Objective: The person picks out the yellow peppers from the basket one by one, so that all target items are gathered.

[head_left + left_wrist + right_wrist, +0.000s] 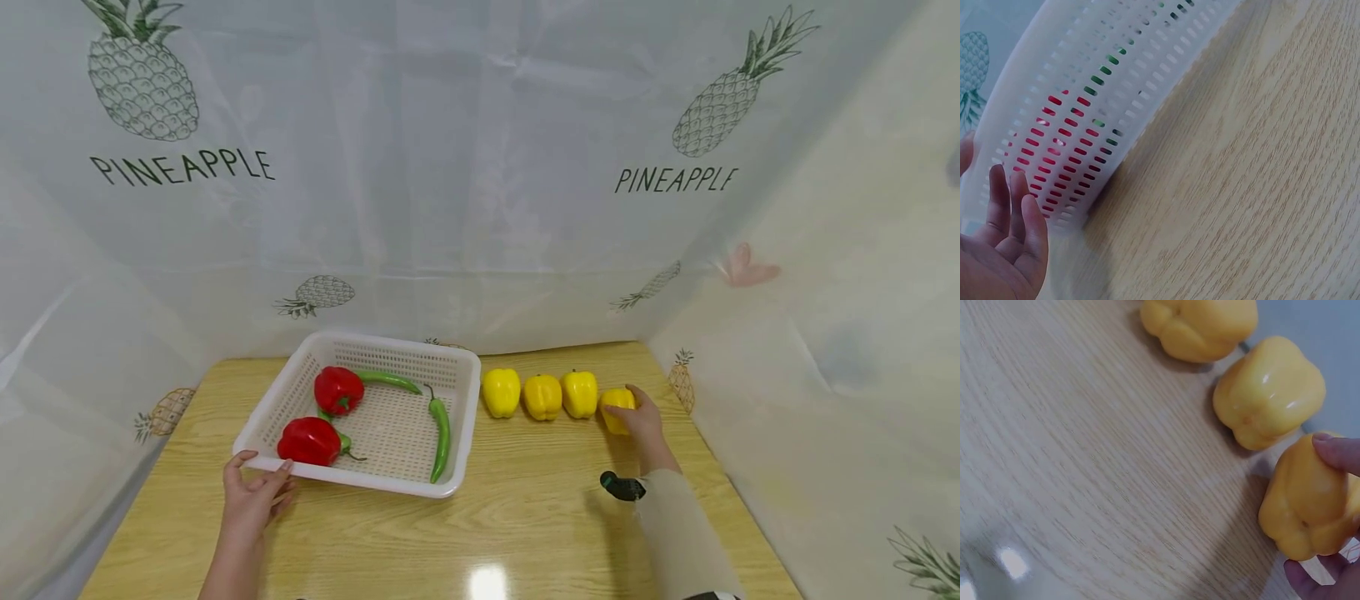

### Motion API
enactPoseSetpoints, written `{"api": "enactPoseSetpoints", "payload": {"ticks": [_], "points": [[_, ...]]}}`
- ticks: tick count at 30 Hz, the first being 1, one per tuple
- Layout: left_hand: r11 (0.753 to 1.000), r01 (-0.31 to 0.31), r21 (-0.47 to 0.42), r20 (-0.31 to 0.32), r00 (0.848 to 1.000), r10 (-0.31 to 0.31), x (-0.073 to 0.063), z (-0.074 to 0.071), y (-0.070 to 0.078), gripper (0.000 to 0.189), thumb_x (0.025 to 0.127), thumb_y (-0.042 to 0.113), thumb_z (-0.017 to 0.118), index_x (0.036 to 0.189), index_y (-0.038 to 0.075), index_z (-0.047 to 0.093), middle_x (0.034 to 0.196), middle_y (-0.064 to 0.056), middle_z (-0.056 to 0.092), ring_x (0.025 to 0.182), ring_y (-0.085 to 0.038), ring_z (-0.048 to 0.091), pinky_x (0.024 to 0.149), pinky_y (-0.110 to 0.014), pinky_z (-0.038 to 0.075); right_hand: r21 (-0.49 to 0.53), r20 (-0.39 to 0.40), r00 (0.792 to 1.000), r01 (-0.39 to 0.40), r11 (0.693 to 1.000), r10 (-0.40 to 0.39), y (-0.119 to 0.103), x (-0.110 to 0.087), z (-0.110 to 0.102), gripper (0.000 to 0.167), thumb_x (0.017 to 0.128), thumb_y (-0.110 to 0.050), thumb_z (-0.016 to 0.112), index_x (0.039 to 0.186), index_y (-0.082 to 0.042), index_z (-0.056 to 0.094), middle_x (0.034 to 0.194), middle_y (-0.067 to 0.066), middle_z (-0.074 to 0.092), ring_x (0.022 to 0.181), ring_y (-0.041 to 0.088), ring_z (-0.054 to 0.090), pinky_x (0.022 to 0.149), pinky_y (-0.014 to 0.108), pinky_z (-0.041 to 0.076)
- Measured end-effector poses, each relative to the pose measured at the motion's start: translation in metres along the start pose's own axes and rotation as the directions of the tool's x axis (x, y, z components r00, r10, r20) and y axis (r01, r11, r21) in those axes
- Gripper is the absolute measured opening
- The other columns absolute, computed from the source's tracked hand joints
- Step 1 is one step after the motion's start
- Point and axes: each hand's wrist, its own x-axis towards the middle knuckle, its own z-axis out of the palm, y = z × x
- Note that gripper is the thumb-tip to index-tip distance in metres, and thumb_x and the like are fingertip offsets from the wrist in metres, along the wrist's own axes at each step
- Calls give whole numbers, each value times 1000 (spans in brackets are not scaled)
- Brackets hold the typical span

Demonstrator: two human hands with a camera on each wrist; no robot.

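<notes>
My right hand (636,419) grips a yellow bell pepper (1307,500) at the right end of a row, with the thumb on one side and fingers on the other. Three more yellow bell peppers (542,397) line up to its left. On the left, my left hand (253,492) touches the near rim of a white plastic basket (367,478) with thumb and a fingertip. Its other fingers (1035,231) lie loosely bent outside the slotted wall. Inside the basket are two red bell peppers (309,442) and long green chili peppers (440,440), one partly hidden by the red ones.
The wooden table (525,517) runs up to a pale curtain (450,208) with pineapple prints behind the basket and peppers. More of this sheeting hangs along both sides. A small black object (622,486) juts out by the right sleeve (678,525).
</notes>
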Motion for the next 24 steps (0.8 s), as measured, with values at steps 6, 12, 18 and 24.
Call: {"api": "enactPoseSetpoints", "payload": {"ticks": [6, 12, 18, 24], "points": [[998, -50, -27, 54, 997, 51, 20, -14, -22, 59, 90, 21, 73, 116, 40, 24, 74, 3, 69, 67, -12, 68, 59, -28, 57, -2, 20, 1000, -13, 1000, 13, 1, 7, 1, 77, 93, -16, 65, 153, -3, 19, 152, 30, 21, 131, 46, 30, 106, 57, 32], [997, -67, -33, 63, 996, 69, 28, -19, -33, 58, 91, 20, 72, 117, 40, 24, 75, 1, 70, 68, -13, 68, 58, -28, 57, 27, 44, 999, -24, 999, 23, -2, 12, 0, 79, 93, -17, 65, 154, -4, 16, 154, 29, 18, 133, 46, 28, 107, 57, 30], [999, -30, 22, 16, 999, 30, 10, -7, -12, 54, 92, 20, 70, 112, 42, 24, 73, 3, 68, 67, -10, 67, 59, -27, 56, 26, 33, 999, -18, 1000, 17, -4, 14, 1, 78, 93, -15, 64, 154, -4, 16, 154, 29, 18, 134, 46, 27, 108, 57, 29], [996, 74, 52, -41, 997, -72, -2, 3, 7, 52, 95, 18, 66, 109, 44, 23, 70, 6, 66, 66, -8, 66, 61, -24, 55, 22, 29, 999, -17, 1000, 16, -3, 18, 1, 79, 93, -17, 64, 154, -5, 16, 155, 28, 17, 135, 47, 25, 110, 57, 27]]}}
